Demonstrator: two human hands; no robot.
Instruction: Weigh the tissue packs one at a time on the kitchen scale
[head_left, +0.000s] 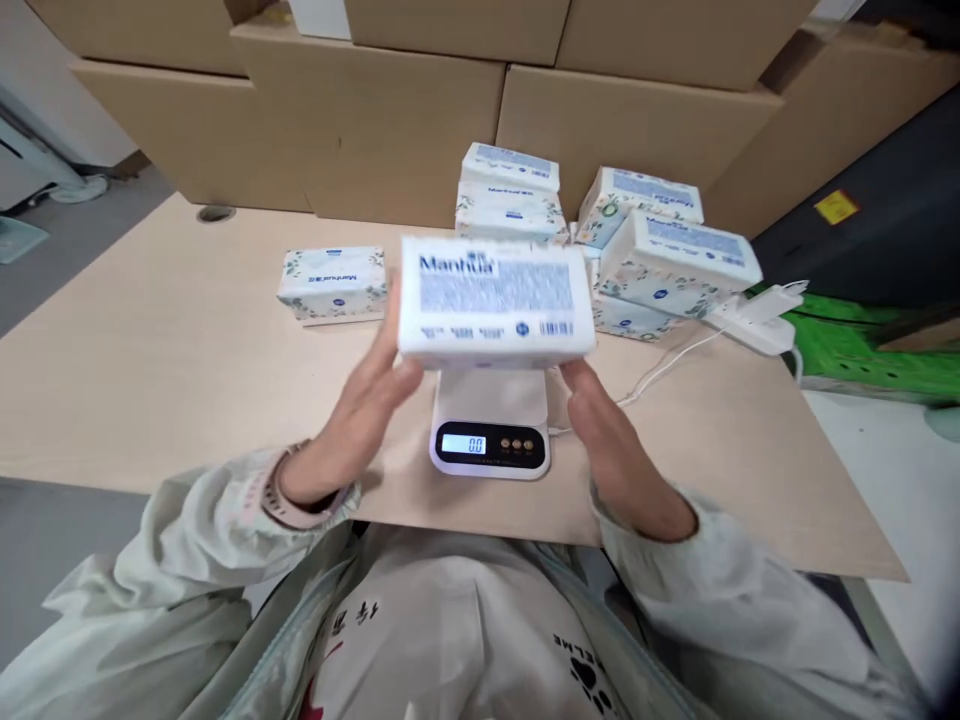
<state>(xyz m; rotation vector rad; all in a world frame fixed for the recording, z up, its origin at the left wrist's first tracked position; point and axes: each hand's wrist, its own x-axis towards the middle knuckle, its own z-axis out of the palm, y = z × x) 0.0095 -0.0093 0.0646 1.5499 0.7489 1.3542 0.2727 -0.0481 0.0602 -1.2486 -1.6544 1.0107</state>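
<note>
Between my two hands I hold up a white pack of tissues (pixel 495 300) with blue "Manhua" print facing me. My left hand (pixel 360 410) grips its left end, with the fingers partly hidden behind it. At the lower right corner, my right hand (pixel 619 440) closes on the other end. Below the pack stands a white digital scale (pixel 491 400), apart from it, whose lit display reads 0.0. The back of the scale's plate is hidden by the pack.
A single tissue pack (pixel 334 285) lies to the left. Stacked packs stand behind (pixel 510 205) and at the right (pixel 679 265). A white power strip (pixel 757 325) with a cable lies at the right edge. Cardboard boxes (pixel 375 130) wall off the back of the table (pixel 187 370).
</note>
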